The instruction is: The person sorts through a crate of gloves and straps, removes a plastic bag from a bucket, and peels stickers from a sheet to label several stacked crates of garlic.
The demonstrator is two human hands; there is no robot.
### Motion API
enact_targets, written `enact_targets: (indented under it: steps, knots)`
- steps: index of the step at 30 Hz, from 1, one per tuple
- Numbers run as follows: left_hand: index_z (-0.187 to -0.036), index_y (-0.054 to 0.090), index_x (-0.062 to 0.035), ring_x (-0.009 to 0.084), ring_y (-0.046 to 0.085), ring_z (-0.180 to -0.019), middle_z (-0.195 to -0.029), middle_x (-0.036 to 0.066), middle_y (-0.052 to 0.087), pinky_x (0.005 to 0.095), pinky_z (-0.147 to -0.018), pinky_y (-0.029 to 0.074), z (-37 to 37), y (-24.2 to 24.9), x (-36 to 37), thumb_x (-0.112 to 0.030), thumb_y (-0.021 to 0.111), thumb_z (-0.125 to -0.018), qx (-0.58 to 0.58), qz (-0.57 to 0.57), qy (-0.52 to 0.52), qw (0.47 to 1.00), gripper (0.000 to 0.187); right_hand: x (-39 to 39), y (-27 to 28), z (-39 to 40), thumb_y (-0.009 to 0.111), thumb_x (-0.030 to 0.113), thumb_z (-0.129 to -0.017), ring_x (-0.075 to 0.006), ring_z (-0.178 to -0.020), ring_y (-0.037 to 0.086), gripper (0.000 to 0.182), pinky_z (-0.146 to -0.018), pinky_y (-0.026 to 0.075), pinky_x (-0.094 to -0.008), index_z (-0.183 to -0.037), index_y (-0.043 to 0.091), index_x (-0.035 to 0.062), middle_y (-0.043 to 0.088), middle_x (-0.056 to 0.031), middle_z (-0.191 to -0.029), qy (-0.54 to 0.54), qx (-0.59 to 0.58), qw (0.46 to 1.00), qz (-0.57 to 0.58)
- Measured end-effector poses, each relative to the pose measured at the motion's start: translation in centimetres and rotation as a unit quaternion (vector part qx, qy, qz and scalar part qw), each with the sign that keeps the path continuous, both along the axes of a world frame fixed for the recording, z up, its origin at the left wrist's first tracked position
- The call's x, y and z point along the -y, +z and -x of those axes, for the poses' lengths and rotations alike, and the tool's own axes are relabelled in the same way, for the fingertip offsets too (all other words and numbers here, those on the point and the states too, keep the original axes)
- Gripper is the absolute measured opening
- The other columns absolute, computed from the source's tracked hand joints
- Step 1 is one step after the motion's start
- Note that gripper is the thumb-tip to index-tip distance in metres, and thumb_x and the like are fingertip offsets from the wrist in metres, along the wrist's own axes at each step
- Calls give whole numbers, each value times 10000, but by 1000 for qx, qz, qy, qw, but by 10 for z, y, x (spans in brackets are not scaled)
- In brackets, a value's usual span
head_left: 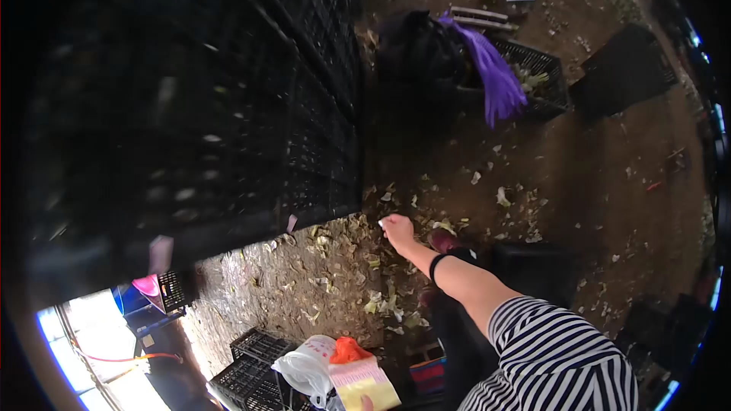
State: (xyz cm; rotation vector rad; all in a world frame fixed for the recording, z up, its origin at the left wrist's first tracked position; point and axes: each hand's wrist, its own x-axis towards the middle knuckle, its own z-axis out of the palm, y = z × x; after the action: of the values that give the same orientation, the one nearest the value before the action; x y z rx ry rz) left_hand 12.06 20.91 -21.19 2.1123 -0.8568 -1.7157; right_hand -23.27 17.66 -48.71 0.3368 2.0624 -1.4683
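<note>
Clamping the pad (375, 390) in the left hand (367, 404), apparently pinching a white scrap (382, 223) in the outstretched right hand (399, 232) near stacked crates (251, 129); calling for steadiness!

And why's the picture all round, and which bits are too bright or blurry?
In the head view, probably a wide lens: the scene bends inside a dark rounded border; lower-left glare washes out detail; the tall stack of black crates is dark and smeared; the striped sleeve looks fairly sharp.
</note>
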Motion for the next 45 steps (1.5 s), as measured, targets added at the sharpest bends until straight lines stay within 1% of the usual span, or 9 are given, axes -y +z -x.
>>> enact_targets:
  steps: [7, 14, 17, 20, 22, 24, 27, 36, 45]
  knots:
    - [-1346, 374, 21, 300, 516, -1159, -1281, 169, 509, 434, -981, 424, 1, -55, -13, -246, 527, -919, -10, -54, 65, 996, 526, 65, -145, 24, 577, 234, -856, -326, -885, 612, 204, -758, 482, -408, -883, 691, 67, 644, -144, -938, 10, -127, 988, -89]
    - [-1345, 374, 11, 296, 520, -1155, -1277, 152, 508, 441, -969, 437, 11, -67, -10, -167, 538, -903, -49, -70, 73, 994, 504, 118, -153, -17, 609, 106, -819, -266, -870, 643, 204, -770, 489, -330, -1014, 660, 78, 664, -146, -925, -76, -42, 996, 14]
    - [-1345, 373, 8, 295, 521, -1153, -1276, 145, 508, 444, -964, 442, 16, -72, -7, -133, 543, -897, -100, -64, 65, 991, 499, 115, -150, -25, 552, 30, -843, -248, -1085, 573, 412, -883, 473, -308, -1250, 565, 98, 563, -198, -1231, -16, -97, 993, 67]
    - [-1344, 373, 4, 293, 523, -1151, -1274, 138, 508, 447, -959, 447, 11, -75, -3, -99, 547, -890, -195, -50, 47, 978, 497, 73, -96, 0, 474, -37, -767, -320, -1219, 483, 688, -1021, 376, -302, -1427, 350, 112, 352, -213, -1444, 241, 152, 955, 84]
    - [-1340, 381, 8, 297, 523, -1154, -1287, 141, 506, 455, -973, 433, 2, -64, 0, -115, 548, -899, -175, -68, 32, 982, 487, 44, -70, -17, 474, -18, -749, -334, -1056, 603, 648, -933, 453, -304, -1389, 393, 34, 528, -254, -1274, 289, 2, 954, 77]
    - [-1329, 391, 11, 282, 523, -1158, -1283, 130, 510, 445, -971, 442, 41, -36, 4, -109, 537, -920, -157, -40, 37, 986, 451, 17, -5, -29, 514, 43, -839, -161, -722, 626, 427, -591, 480, -262, -1262, 509, -11, 658, -107, -905, 243, 85, 950, 179]
    - [-1330, 395, -11, 281, 546, -1123, -1258, 130, 527, 446, -924, 468, 91, 11, 14, -116, 526, -933, -216, 16, 8, 976, 432, -33, 171, -29, 568, 75, -879, -83, -656, 572, 190, -578, 466, -248, -1059, 606, 30, 629, -36, -822, 274, 234, 885, 294]
    - [-1346, 366, -18, 290, 544, -1121, -1262, 158, 505, 440, -918, 478, 134, 129, 13, -135, 479, -952, -384, 27, -88, 919, 426, -117, 417, -53, 736, 108, -724, -220, -805, 564, 297, -721, 476, -334, -982, 605, 41, 533, -73, -893, 445, -262, 836, 185]
    - [-1332, 383, -8, 293, 544, -1132, -1255, 163, 515, 437, -932, 472, 166, 166, -1, -195, 451, -982, -513, -10, -194, 836, 403, -151, 462, -49, 739, 99, -690, -253, -777, 613, 215, -676, 496, -329, -850, 624, 12, 584, -101, -842, 373, -421, 824, 70]
